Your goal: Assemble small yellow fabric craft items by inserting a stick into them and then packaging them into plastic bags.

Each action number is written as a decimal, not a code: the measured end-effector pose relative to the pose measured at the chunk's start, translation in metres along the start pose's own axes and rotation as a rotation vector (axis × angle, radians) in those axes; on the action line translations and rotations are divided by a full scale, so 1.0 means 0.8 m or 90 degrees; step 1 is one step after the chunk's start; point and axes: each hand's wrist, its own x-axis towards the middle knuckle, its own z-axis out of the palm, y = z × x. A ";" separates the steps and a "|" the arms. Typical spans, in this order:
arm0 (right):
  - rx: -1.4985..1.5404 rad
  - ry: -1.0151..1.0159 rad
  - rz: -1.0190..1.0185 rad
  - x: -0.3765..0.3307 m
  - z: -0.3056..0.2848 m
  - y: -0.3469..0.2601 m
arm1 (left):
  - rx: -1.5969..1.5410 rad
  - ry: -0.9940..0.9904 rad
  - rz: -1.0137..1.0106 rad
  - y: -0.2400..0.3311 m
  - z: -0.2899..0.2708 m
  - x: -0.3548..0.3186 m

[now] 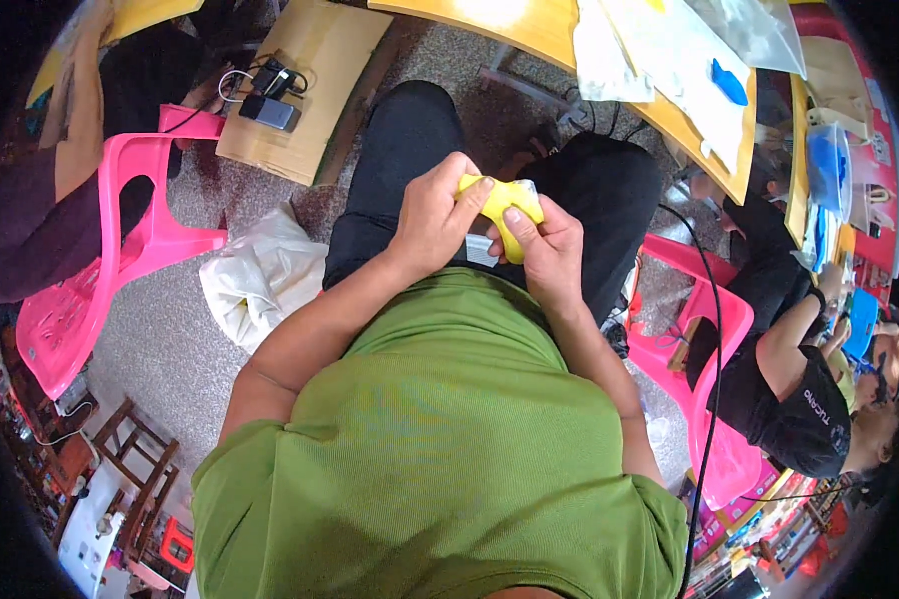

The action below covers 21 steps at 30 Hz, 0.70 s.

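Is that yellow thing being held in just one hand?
No, the left hand and the right hand both hold the yellow piece, one from each side.

Passage lies between left pink chair point(82, 299) and white bag point(265, 275), with thighs point(398, 150) blocking rightward.

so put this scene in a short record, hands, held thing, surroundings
left hand: grips the upper left end of the yellow object
right hand: holds its right side, thumb pressed on it
yellow object: held over the lap, whitish patch at one end, exact kind unclear
to the left: pink chair, white bag on the floor
ahead: yellow table
to the right: another person in dark clothes
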 end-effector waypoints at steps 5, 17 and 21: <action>0.001 -0.006 -0.026 0.001 0.001 0.000 | -0.228 -0.033 -0.149 0.000 -0.005 0.000; -0.013 0.016 -0.009 0.005 0.001 0.008 | -0.140 -0.049 -0.070 -0.014 -0.010 0.010; 0.038 0.003 0.011 0.006 0.003 0.005 | -0.306 -0.057 -0.278 -0.015 -0.012 0.010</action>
